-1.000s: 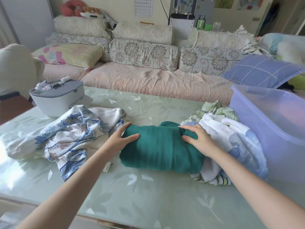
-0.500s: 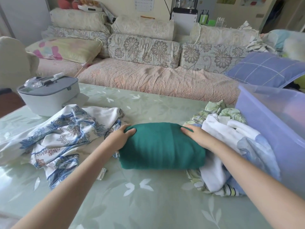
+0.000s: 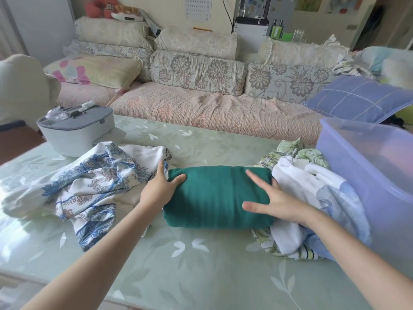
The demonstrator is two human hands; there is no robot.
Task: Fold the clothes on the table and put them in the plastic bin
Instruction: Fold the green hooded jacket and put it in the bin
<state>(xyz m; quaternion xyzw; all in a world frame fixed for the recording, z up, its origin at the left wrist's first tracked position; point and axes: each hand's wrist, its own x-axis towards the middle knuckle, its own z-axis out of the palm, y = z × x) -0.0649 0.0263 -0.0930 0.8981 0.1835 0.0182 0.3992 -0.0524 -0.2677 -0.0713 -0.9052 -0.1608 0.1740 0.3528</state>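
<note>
Now two hands (image 3: 161, 186) (image 3: 274, 202), one green roll (image 3: 214, 198).

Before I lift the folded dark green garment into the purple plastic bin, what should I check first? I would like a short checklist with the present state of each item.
1. Dark green folded garment compact: ok, one neat bundle.
2. Left hand on its left end: ok, thumb on top.
3. Right hand holding it: not ok, fingers spread flat on it.
4. Bundle free of the white and pale blue clothes pile: not ok, they touch.
5. Translucent purple plastic bin open: ok, no lid on it.
6. Room inside the bin: cannot tell.
</note>
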